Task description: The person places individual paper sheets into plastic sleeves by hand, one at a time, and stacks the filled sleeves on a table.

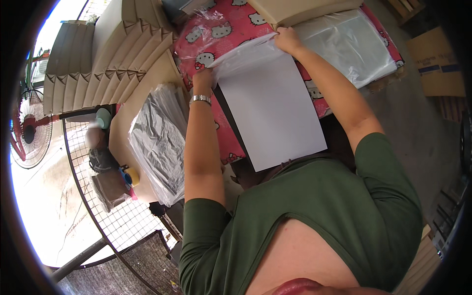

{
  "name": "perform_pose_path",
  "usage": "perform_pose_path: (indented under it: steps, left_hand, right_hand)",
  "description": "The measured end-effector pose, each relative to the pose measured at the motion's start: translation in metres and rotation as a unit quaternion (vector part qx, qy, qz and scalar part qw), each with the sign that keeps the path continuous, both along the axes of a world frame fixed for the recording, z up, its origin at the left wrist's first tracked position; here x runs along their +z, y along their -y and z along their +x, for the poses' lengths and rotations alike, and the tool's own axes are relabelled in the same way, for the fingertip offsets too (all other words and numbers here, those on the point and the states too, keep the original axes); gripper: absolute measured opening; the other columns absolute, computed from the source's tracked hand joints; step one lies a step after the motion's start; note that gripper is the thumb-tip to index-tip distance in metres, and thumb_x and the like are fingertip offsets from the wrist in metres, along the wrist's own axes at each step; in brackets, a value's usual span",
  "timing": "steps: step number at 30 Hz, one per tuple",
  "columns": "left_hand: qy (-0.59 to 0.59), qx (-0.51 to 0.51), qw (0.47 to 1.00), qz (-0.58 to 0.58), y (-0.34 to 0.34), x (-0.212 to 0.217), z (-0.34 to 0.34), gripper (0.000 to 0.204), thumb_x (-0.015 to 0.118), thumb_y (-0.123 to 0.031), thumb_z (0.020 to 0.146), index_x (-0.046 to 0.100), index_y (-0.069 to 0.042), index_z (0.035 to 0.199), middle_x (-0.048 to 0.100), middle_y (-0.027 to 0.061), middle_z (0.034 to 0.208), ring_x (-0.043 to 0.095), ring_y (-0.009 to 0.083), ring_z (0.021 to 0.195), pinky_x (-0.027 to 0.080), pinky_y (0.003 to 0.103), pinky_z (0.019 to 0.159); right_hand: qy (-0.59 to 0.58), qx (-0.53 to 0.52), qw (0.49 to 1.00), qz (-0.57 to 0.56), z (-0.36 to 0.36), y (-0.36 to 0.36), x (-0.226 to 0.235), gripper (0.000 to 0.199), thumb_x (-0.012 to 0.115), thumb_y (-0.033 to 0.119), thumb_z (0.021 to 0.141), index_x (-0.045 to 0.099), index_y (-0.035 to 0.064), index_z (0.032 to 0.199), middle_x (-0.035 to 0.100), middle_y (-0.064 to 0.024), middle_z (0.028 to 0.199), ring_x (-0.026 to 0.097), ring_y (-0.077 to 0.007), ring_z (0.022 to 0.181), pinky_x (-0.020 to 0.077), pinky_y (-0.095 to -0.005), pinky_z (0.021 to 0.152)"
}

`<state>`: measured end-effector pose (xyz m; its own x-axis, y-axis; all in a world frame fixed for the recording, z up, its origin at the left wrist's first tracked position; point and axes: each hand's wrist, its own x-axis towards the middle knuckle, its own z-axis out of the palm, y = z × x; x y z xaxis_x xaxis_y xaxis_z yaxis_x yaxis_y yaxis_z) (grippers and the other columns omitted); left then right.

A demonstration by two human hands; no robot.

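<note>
Your left hand (202, 78) is closed at the far left corner of the white sheet (275, 115), its fingers curled at the edge of a strip of clear plastic (246, 56); the curl hides just how they grip. Your right hand (287, 41) pinches the plastic at the far right corner. Between your hands the plastic lies in folds across the sheet's far end; you cannot tell from here whether it wraps around the sheet or only lies over it.

The sheet lies in front of you on the pink cover (228, 135), its near end reaching your lap, with a dark strip (231, 113) showing along its left side. A watch (200, 99) circles your left wrist.

Just left of that forearm sits a crumpled plastic pile (160, 142), with folded cardboard (88, 88) stacked beyond it and tape (130, 176) near its outer side. Beyond your right forearm lies a smooth plastic pile (351, 49). Farther left stands a fan (30, 132).
</note>
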<state>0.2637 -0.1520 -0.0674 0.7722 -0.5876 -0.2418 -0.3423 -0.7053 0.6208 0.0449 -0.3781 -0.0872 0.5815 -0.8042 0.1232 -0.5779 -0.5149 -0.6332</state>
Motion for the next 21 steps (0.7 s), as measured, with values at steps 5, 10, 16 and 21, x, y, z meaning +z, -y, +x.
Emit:
perform_pose_path:
  steps: [5,10,16,21]
  left_hand:
    - [-0.2,0.07,0.948,-0.236,-0.029,0.083,0.0,0.016,0.06,-0.016,0.08,0.065,-0.002,0.084,0.056,-0.0001,0.069,0.047,0.0101,0.055,0.037,0.024,0.048]
    - [-0.264,0.112,0.898,-0.333,-0.123,0.247,-0.067,0.033,0.057,-0.011,0.08,0.056,0.006,0.108,0.059,0.0101,0.095,0.057,0.0167,0.086,0.047,0.027,0.076]
    - [-0.203,0.013,0.949,-0.241,-0.185,0.329,-0.128,0.021,0.053,-0.015,0.065,0.057,0.005,0.071,0.053,0.0033,0.055,0.045,0.0085,0.045,0.037,0.019,0.046]
    - [-0.338,-0.04,0.929,-0.144,-0.201,0.29,-0.15,0.016,0.057,-0.015,0.076,0.053,-0.002,0.066,0.047,-0.0023,0.058,0.039,0.005,0.051,0.028,0.021,0.048]
  right_hand:
    - [0.066,0.048,0.972,0.219,-0.035,-0.008,0.118,0.026,0.051,0.021,0.081,0.066,0.0019,0.09,0.055,-0.0043,0.064,0.049,-0.0159,0.059,0.0421,-0.0304,0.056]
    - [0.173,0.138,0.92,0.323,-0.096,-0.082,0.281,0.019,0.052,0.006,0.08,0.06,-0.0055,0.093,0.06,-0.0054,0.073,0.05,-0.0071,0.049,0.0382,-0.0212,0.043]
    - [0.268,0.278,0.85,0.36,-0.166,-0.121,0.335,0.026,0.055,0.016,0.078,0.06,-0.0015,0.096,0.049,-0.0001,0.068,0.043,-0.006,0.054,0.0344,-0.021,0.048]
    - [0.208,0.255,0.846,0.42,-0.2,-0.136,0.311,0.035,0.06,0.019,0.071,0.056,0.0004,0.101,0.045,0.004,0.071,0.04,-0.0017,0.06,0.0298,-0.0159,0.055]
